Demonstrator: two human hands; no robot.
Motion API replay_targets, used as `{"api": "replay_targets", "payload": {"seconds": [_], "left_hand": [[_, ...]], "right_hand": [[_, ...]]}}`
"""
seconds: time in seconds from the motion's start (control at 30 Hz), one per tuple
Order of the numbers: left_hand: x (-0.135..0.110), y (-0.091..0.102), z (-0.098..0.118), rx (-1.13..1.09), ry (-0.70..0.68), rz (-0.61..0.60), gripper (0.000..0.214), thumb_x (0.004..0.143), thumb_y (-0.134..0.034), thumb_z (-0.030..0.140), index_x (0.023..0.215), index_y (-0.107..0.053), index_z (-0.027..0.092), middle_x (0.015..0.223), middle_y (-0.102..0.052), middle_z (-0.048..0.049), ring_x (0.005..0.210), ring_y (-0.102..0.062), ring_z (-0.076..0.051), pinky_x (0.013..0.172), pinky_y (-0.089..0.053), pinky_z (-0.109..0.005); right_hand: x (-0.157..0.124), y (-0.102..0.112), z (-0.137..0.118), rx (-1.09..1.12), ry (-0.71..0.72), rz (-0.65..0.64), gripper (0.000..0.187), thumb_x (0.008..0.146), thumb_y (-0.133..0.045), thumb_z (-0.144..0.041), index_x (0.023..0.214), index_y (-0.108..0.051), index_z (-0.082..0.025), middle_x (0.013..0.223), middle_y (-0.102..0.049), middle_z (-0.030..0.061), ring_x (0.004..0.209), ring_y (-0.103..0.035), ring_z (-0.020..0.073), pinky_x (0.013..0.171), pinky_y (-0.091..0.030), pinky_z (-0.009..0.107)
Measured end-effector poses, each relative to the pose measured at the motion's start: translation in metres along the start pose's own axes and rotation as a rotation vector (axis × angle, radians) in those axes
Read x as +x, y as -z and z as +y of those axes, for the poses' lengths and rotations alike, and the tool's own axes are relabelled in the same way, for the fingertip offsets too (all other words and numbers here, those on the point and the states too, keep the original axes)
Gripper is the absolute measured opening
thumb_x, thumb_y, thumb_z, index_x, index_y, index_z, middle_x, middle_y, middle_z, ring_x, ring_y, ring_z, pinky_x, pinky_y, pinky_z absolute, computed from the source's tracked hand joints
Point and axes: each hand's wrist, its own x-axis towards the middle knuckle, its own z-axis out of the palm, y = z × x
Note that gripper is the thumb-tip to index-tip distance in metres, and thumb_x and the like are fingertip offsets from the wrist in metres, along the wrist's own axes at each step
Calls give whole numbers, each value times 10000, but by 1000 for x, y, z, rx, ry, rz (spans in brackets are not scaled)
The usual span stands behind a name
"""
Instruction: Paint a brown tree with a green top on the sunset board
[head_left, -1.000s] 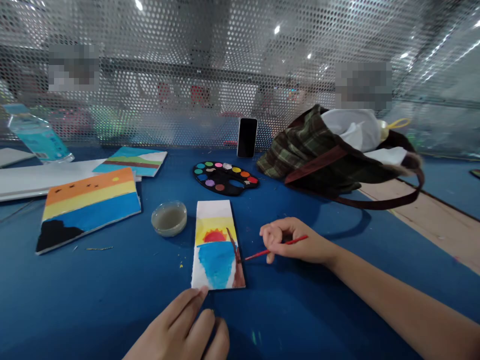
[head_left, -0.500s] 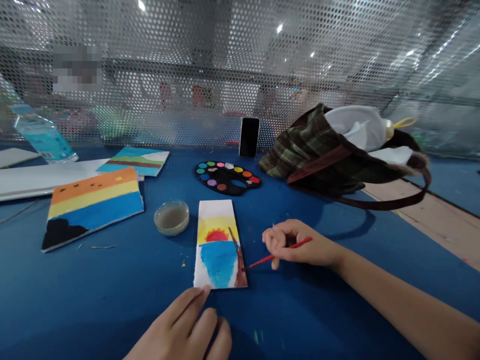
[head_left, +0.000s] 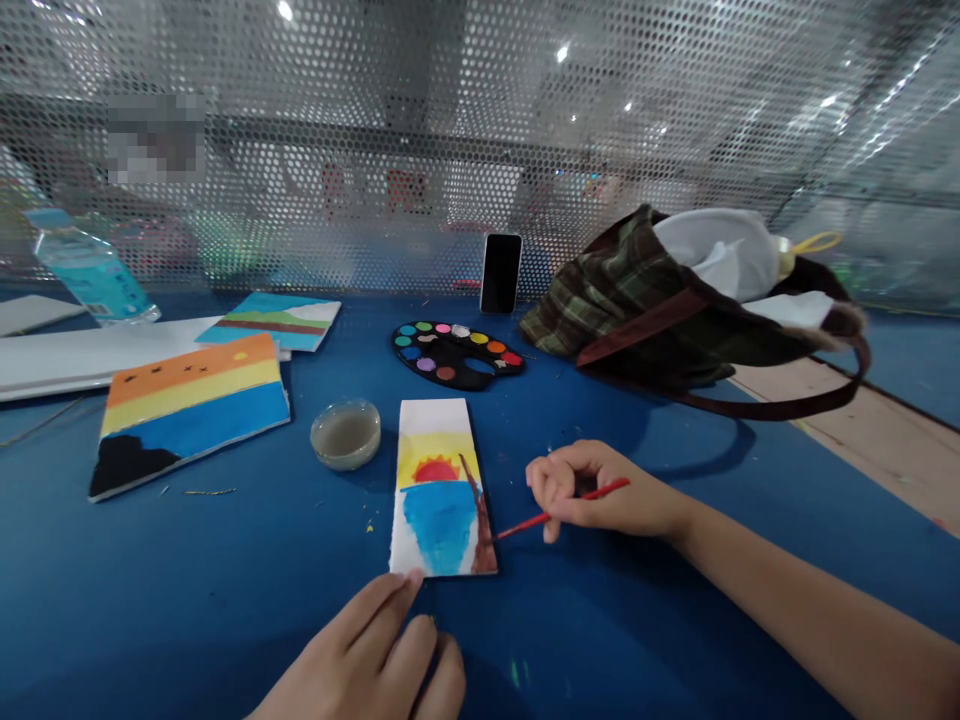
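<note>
A small white canvas (head_left: pixel 435 530) lies upright before me, painted with a yellow sky, a red sun, blue water and a brown strip down its right side. At its bottom edge, fingertips of my left hand (head_left: pixel 382 640) hold it against the table, the other fingers curled. Right of the canvas, my right hand (head_left: pixel 589 490) is closed around a thin red paintbrush (head_left: pixel 536 520). The brush's tip is at the lower part of the brown strip. A black paint palette (head_left: pixel 457 355) with several colours sits beyond the canvas. A round bowl of cloudy water (head_left: pixel 346 436) stands to its left.
Two painted canvases, one orange and blue (head_left: pixel 195 415) and one landscape (head_left: pixel 274 320), lie left. A bottle (head_left: pixel 94 275) stands behind them. A phone (head_left: pixel 501 273) leans against the perforated metal screen (head_left: pixel 427 120). A plaid bag (head_left: pixel 637 290) occupies the right back.
The brush tip has moved slightly left and now meets the brown strip. My left hand stays at the canvas's lower edge. The whole view has shifted a little.
</note>
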Motion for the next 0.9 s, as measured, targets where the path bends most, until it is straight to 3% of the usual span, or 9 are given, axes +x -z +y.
{"api": "replay_targets", "payload": {"seconds": [0.1, 0.27, 0.47, 0.9], "left_hand": [[-1, 0, 0, 3, -8, -9, 367, 887, -219, 125, 724, -545, 170, 563, -591, 20, 586, -625, -155, 622, -528, -274], [-1, 2, 0, 15, -18, -18, 370, 882, -220, 114, 712, -543, 172, 567, -594, 23, 588, -624, -154, 629, -526, -276], [0, 0, 0, 12, -24, -12, 368, 877, -220, 101, 721, -545, 172, 557, -589, 25, 579, -624, -154, 620, -530, -277], [-1, 0, 1, -2, -12, -17, 349, 873, -244, 109, 727, -556, 164, 576, -596, 14, 594, -626, -160, 628, -536, -288]], "right_hand": [[0, 0, 0, -26, -8, -46, 214, 729, -561, -108, 552, -450, -151, 589, -618, 22, 588, -504, 100, 589, -375, 268], [-1, 2, 2, -9, -30, 78, 227, 741, -552, -111, 560, -423, -160, 586, -601, 8, 589, -506, 95, 571, -374, 256], [-1, -4, -1, -21, -14, -57, 209, 736, -563, -125, 566, -445, -151, 604, -616, 18, 590, -505, 94, 570, -373, 256], [0, 1, 2, -12, -40, -28, 231, 739, -557, -126, 562, -412, -156, 605, -611, 9, 607, -552, 101, 574, -393, 254]]}}
